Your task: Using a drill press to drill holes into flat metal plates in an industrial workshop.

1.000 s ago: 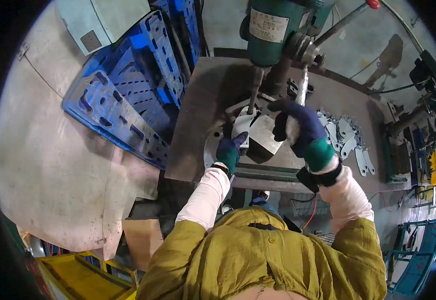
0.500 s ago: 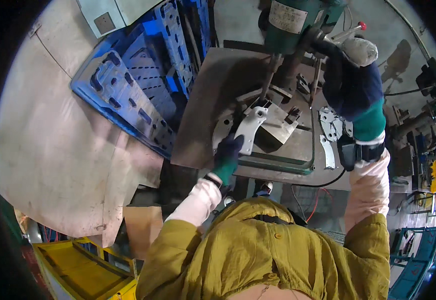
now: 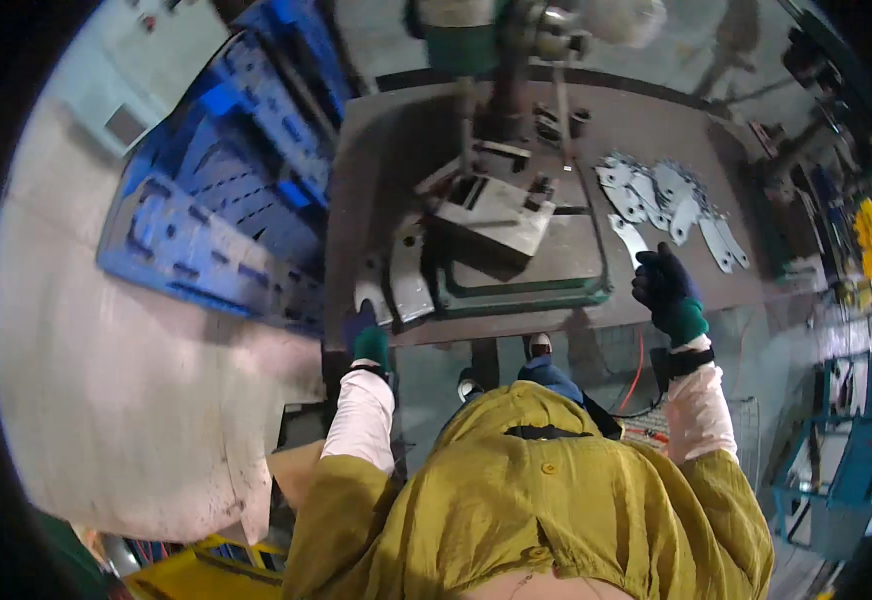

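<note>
1. Left hand (image 3: 364, 332), left of the steel block (image 3: 496, 222), touches a curved plate (image 3: 370, 283); grip unclear from blur.
2. Right hand (image 3: 669, 292), right of the block, has curled fingers; I cannot tell whether they hold anything.
3. Second plate (image 3: 410, 280) lies left of the block; plate pile (image 3: 671, 190), right.

The head view looks steeply down from the left one of two fisheye cameras worn side by side on the person's head, with forward toward the top of the frame. Nearest is the olive shirt (image 3: 556, 495) at lower centre; farther off are the left fingers (image 3: 361, 320), left of centre, and the right fingers (image 3: 649, 284), right of centre. The table (image 3: 381, 160) spans the upper middle. The wide lens reaches the blue pallets (image 3: 211, 240) at upper left and bends straight edges, with black corners.
</note>
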Demonstrator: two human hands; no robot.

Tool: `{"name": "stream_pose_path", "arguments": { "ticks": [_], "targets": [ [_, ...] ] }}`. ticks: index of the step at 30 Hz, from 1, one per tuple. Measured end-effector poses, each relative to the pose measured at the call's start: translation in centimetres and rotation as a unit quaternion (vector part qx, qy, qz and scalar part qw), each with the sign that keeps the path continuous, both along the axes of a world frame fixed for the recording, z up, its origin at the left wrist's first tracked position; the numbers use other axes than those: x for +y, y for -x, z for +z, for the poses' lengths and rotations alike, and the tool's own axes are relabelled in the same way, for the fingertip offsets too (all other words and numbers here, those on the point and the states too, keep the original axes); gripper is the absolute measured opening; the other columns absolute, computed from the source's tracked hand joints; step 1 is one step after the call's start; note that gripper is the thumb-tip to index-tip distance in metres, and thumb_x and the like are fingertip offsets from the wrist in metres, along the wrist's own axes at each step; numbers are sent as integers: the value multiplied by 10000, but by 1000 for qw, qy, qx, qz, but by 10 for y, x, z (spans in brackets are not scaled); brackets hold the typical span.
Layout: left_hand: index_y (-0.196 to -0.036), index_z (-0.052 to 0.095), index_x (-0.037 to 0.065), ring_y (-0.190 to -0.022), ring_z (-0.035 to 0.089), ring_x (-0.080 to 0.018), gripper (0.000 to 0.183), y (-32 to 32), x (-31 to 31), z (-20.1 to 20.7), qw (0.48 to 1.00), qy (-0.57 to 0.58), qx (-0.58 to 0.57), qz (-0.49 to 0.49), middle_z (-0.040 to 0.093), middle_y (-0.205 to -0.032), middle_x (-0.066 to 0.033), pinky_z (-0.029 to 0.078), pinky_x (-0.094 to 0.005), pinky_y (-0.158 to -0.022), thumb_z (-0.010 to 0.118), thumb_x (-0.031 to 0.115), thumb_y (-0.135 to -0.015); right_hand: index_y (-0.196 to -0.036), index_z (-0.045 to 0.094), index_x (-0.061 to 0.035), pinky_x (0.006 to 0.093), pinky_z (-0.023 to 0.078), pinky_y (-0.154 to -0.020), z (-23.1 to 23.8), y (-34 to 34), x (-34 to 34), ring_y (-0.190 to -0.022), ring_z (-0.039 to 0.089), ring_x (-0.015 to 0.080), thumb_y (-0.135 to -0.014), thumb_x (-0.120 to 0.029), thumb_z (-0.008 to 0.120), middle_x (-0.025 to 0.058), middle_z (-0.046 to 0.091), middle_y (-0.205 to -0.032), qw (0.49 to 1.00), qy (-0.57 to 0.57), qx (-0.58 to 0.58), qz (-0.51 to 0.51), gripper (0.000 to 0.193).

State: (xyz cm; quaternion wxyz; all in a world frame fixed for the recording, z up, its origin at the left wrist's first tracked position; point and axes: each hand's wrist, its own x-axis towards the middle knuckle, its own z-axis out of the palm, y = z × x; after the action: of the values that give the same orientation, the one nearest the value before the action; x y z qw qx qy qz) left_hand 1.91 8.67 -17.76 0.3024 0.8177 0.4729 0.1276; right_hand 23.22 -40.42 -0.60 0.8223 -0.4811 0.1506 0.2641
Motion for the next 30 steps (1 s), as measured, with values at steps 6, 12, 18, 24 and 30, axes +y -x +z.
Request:
{"name": "stream_pose_path", "arguments": {
  "ticks": [6,12,18,24,30],
  "targets": [
    [-1196,643,86,-939,652,-395,453,5,-1,-8,960,-257,86,-72,684,-1049,-213,497,-484,-839,544,432,-921,-1135,624,-26,411,544,-668,-63,-35,-62,-750,676,308,-883,-439,627,152,682,-859,912,398,-96,-28,484],
    [-1242,622,57,-1158,564,-352,554,5,-19,39,977,-200,75,-21,623,-1226,-214,433,-432,-1002,634,450,-852,-1383,494,-60,466,445,-990,-116,-72,-62,-1166,580,379,-764,-564,685,238,608,-1240,608,749,-262,23,821],
    [-1203,636,71,-1105,595,-354,465,-31,-51,128,967,-54,196,156,635,-1203,-187,486,-416,-940,598,427,-905,-926,732,-131,484,534,-708,-113,-85,-48,-827,698,342,-797,-308,636,122,714,-873,466,776,-306,294,240],
    [-1180,661,37,-904,653,-158,317,-24,-81,122,960,154,-212,-101,706,-1003,-48,519,-309,-863,649,239,-934,-875,754,-96,449,533,-691,-63,-81,-34,-775,693,337,-819,-369,665,149,717,-879,543,679,-394,298,293],
    [-1169,670,65,-825,663,-128,312,-87,-176,179,852,388,-153,-317,714,-935,-69,524,-270,-742,646,254,-921,-1009,735,-95,401,524,-665,-11,-80,-2,-729,685,322,-845,-324,674,156,713,-895,866,397,-267,142,289]
  ]
}}
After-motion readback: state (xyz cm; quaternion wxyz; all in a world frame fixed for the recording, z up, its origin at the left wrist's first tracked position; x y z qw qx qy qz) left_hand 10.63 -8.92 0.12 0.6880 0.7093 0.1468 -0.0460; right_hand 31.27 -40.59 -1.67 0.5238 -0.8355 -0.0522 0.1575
